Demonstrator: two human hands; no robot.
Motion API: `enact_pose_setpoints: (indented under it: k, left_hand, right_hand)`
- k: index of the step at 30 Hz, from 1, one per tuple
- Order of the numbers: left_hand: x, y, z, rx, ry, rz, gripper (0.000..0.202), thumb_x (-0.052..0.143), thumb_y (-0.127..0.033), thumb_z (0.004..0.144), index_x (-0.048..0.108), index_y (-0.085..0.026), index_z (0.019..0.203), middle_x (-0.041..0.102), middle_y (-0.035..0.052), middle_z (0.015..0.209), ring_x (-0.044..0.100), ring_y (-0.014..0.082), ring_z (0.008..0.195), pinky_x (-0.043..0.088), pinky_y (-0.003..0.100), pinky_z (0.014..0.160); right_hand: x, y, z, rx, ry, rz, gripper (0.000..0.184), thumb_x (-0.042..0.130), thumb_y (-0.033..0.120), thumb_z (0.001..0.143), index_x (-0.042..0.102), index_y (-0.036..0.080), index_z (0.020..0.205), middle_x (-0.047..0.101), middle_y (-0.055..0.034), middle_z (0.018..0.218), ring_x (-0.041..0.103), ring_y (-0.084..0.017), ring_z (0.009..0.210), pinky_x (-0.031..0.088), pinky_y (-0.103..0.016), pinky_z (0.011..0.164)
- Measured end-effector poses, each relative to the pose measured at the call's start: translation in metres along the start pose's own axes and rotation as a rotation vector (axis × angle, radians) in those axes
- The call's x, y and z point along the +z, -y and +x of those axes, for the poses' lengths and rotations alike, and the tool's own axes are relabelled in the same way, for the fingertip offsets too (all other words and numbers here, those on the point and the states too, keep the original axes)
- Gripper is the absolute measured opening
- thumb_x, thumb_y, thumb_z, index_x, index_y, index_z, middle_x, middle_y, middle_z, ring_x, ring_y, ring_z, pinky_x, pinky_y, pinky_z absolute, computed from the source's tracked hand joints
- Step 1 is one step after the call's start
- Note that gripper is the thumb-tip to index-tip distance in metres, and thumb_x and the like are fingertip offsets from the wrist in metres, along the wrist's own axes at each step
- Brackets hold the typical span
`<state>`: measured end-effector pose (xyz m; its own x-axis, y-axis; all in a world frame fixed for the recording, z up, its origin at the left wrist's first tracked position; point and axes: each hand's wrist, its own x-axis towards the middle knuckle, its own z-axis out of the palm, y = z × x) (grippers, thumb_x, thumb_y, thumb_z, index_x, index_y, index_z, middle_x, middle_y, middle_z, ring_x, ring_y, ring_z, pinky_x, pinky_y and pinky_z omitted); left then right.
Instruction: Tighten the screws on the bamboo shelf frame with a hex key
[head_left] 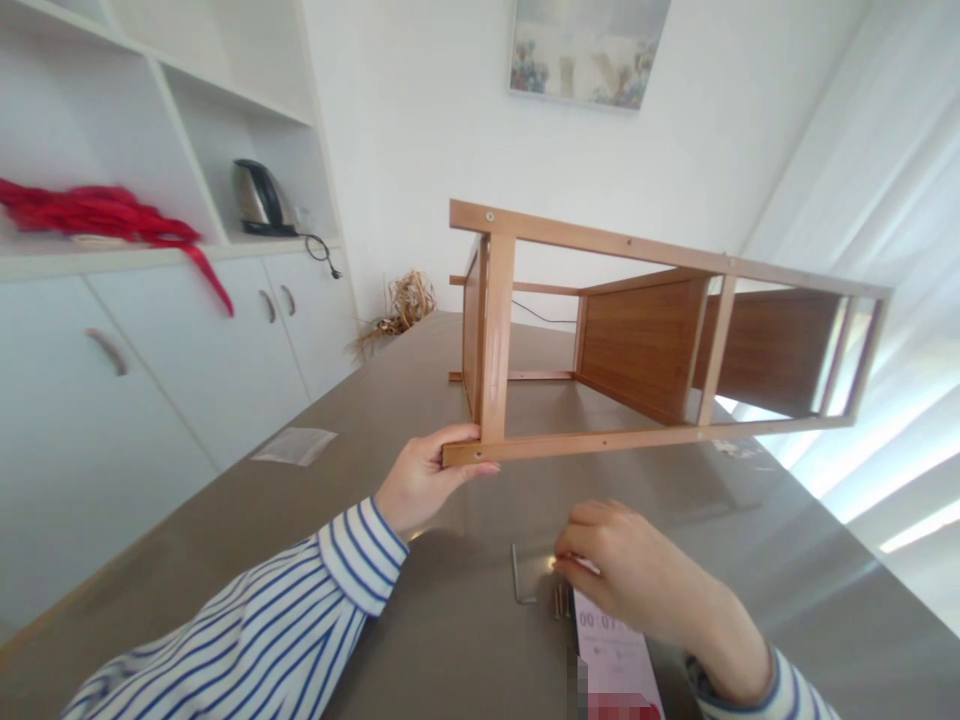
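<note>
A wooden shelf frame (652, 330) lies on its side on the grey-brown table (300, 520). My left hand (420, 480) grips the near end of the frame's lower rail, fingers wrapped round it. My right hand (630, 575) hovers low over the table with its fingertips pinched together near several screws (559, 600); what the fingers pinch is too small to make out. A metal hex key (519, 575) lies just left of that hand. A phone (615, 650) showing a timer rests under my right wrist.
A small clear plastic bag (294, 445) lies on the table's left side. White cabinets and shelves stand at left with an electric kettle (259, 197) and red cloth (97, 215). Dried grass (401, 305) sits by the far wall; curtains hang at right.
</note>
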<state>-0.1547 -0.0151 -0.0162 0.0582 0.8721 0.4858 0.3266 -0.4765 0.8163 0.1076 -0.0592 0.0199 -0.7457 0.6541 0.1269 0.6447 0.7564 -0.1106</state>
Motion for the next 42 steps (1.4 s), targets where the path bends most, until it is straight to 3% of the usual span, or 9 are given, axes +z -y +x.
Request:
enact_pose_setpoints:
  k: [11, 22, 29, 34, 42]
  left_hand:
    - [0.002, -0.002, -0.001, -0.005, 0.008, 0.052, 0.041, 0.073, -0.045, 0.066, 0.064, -0.014, 0.091, 0.072, 0.004, 0.079, 0.068, 0.0185, 0.072, 0.056, 0.028, 0.07]
    - [0.002, -0.002, -0.001, 0.013, -0.008, 0.09, 0.038, 0.074, -0.044, 0.066, 0.064, -0.016, 0.089, 0.071, 0.0009, 0.078, 0.066, 0.0156, 0.067, 0.055, 0.024, 0.066]
    - [0.003, -0.001, -0.003, -0.042, 0.034, -0.025, 0.04, 0.073, -0.041, 0.068, 0.062, -0.013, 0.093, 0.073, 0.0053, 0.078, 0.069, 0.0192, 0.073, 0.056, 0.029, 0.072]
    - [0.003, -0.002, -0.003, -0.072, 0.028, -0.068, 0.04, 0.075, -0.04, 0.065, 0.062, -0.013, 0.092, 0.073, 0.0061, 0.078, 0.069, 0.0206, 0.073, 0.056, 0.031, 0.074]
    - [0.003, -0.002, -0.003, -0.049, -0.004, -0.071, 0.039, 0.076, -0.039, 0.064, 0.062, -0.013, 0.089, 0.072, 0.005, 0.076, 0.069, 0.0189, 0.07, 0.056, 0.028, 0.069]
  right_hand:
    - [0.013, 0.011, 0.002, 0.033, 0.174, -0.162, 0.016, 0.055, 0.023, 0.085, 0.065, 0.02, 0.073, 0.066, -0.0036, 0.078, 0.062, -0.02, 0.079, 0.036, -0.033, 0.072]
    - [0.018, 0.011, 0.005, 0.047, 0.213, -0.087, 0.013, 0.053, 0.023, 0.088, 0.063, 0.021, 0.08, 0.068, -0.0026, 0.087, 0.063, -0.021, 0.084, 0.037, -0.034, 0.073]
    - [0.022, 0.016, 0.007, 0.009, 0.215, -0.055, 0.013, 0.052, 0.022, 0.089, 0.063, 0.021, 0.084, 0.068, -0.0023, 0.087, 0.063, -0.018, 0.085, 0.039, -0.03, 0.076]
    - [0.027, 0.023, 0.008, 0.02, 0.22, -0.152, 0.02, 0.046, 0.016, 0.091, 0.064, 0.019, 0.085, 0.07, -0.0051, 0.083, 0.065, -0.02, 0.078, 0.04, -0.031, 0.07]
    - [0.02, 0.037, 0.014, 0.075, 0.271, -0.212, 0.015, 0.053, 0.009, 0.083, 0.065, 0.018, 0.086, 0.069, -0.0058, 0.085, 0.066, -0.022, 0.076, 0.042, -0.03, 0.065]
